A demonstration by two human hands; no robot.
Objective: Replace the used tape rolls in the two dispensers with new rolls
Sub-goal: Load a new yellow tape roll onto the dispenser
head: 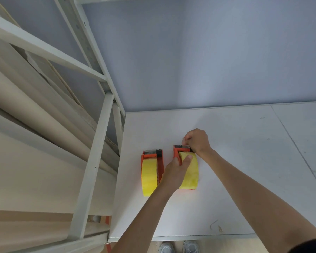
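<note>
Two orange tape dispensers stand side by side on the white table [226, 161], each with a full yellow roll. The left dispenser [160, 162] with its roll [149, 175] stands free. My left hand [175, 172] grips the right dispenser [177, 154] from the left, its fingers curled over the top of that yellow roll [191, 177]. My right hand [196, 141] is at the dispenser's far end, fingers curled and pinching at the serrated cutter edge [181, 147]. What the fingertips pinch is too small to tell.
A white metal shelving frame [98, 143] with large beige paper rolls [35, 110] stands close on the left of the table. A grey wall runs behind. My shoes [179, 247] show below the table's front edge.
</note>
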